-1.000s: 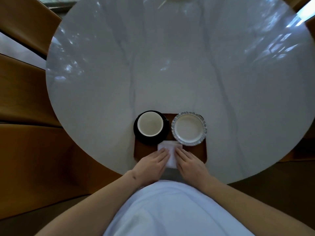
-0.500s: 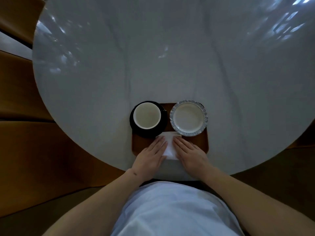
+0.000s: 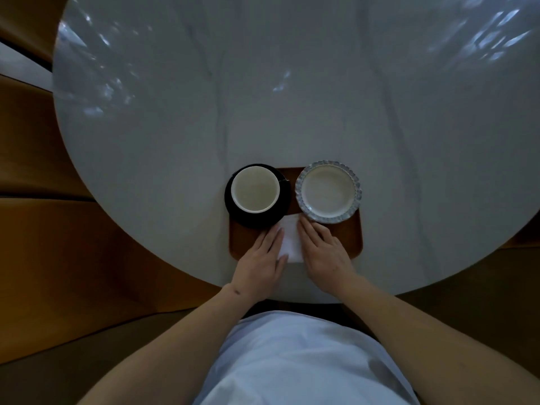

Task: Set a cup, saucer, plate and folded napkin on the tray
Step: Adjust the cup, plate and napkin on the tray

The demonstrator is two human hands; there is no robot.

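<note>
A brown wooden tray lies at the near edge of the round table. On its left stands a white cup in a black saucer. To the right is a white plate with a blue-grey ruffled rim. A white folded napkin lies on the tray's near middle. My left hand rests flat on the napkin's left edge and my right hand flat on its right edge, fingers stretched forward. Neither hand grips it.
The tray sits on a round grey-white marble table with faint veins and light reflections. Curved wooden seating wraps the left side. My white-clothed lap is below the table's near edge.
The view has tilted, so the table appears higher in frame. Both hands have slid slightly apart on the napkin, showing more of it between them.
</note>
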